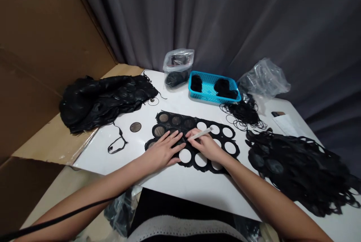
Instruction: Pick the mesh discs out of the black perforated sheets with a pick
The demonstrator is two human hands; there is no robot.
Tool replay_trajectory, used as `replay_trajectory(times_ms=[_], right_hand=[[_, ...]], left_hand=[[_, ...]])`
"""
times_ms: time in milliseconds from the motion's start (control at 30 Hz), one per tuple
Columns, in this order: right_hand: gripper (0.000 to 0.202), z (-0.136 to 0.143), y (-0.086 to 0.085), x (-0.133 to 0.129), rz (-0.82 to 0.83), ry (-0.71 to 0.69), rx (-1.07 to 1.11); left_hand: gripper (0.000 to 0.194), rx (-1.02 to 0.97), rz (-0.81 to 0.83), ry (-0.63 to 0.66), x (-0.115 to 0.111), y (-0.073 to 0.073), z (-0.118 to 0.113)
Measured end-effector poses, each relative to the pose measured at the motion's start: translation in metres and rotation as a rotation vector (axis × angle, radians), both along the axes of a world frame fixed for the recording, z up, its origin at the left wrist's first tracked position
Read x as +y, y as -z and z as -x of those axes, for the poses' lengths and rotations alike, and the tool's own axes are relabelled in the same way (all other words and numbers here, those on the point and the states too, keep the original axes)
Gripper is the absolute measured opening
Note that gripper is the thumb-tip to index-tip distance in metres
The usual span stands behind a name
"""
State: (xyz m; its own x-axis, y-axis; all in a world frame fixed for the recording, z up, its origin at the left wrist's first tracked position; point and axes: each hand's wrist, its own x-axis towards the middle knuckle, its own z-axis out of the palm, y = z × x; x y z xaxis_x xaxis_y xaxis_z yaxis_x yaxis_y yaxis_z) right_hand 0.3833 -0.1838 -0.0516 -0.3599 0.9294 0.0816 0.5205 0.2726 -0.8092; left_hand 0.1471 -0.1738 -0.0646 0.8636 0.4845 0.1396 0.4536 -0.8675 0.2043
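A black sheet [206, 162] with rows of round cells lies on the white table. Its right-hand cells are open holes showing white, while several at the left hold dark discs. My left hand [166, 148] rests flat on the sheet with its fingers spread. Just to the right, my right hand [204, 144] grips a slim whitish tool [200, 134], its lower end at the sheet near my left fingertips. What the tip touches is too small to tell. One loose dark disc [135, 127] lies to the left of the sheet.
Black sheets are piled at the left [104, 99] and right [301, 166]. Behind stand a bagged clear container [178, 69] and a blue basket [208, 87] with black pieces. Thin black rings [245, 114], a plastic bag [265, 78] and a black loop [117, 149] lie around. Cardboard [42, 46] borders the left.
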Motion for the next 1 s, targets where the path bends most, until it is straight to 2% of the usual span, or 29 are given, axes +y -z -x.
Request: replay_trajectory(times_ms=[133, 433, 567, 700, 767, 867, 933, 1000], right_hand=[[0.012, -0.002, 0.005, 0.002, -0.003, -0.019, 0.009], [0.012, -0.004, 0.004, 0.005, 0.002, -0.026, -0.010], [0.011, 0.003, 0.004, -0.003, -0.061, -0.041, -0.086], [0.018, 0.017, 0.012, -0.016, -0.204, -0.052, -0.249], [0.021, 0.013, 0.015, -0.014, -0.247, 0.006, -0.255], [0.018, -0.013, 0.012, 0.004, -0.196, 0.262, -0.148], [0.019, -0.036, 0.006, 0.020, -0.106, 0.436, -0.083], [0.022, -0.051, 0.000, 0.033, -0.060, 0.509, -0.044]], left_hand=[[0.058, 0.005, 0.060, 0.027, 0.004, 0.010, 0.007], [0.056, -0.012, 0.102, 0.022, 0.003, 0.010, 0.008], [0.057, -0.004, 0.111, 0.023, 0.003, 0.009, 0.008], [0.057, -0.028, 0.118, 0.011, 0.003, 0.009, 0.008], [0.057, -0.029, 0.115, 0.003, 0.002, 0.011, 0.008], [0.057, -0.018, 0.102, -0.012, 0.000, 0.011, 0.009], [0.058, -0.008, 0.092, -0.009, 0.000, 0.007, 0.009], [0.060, 0.017, 0.076, -0.009, 0.004, -0.002, 0.006]])
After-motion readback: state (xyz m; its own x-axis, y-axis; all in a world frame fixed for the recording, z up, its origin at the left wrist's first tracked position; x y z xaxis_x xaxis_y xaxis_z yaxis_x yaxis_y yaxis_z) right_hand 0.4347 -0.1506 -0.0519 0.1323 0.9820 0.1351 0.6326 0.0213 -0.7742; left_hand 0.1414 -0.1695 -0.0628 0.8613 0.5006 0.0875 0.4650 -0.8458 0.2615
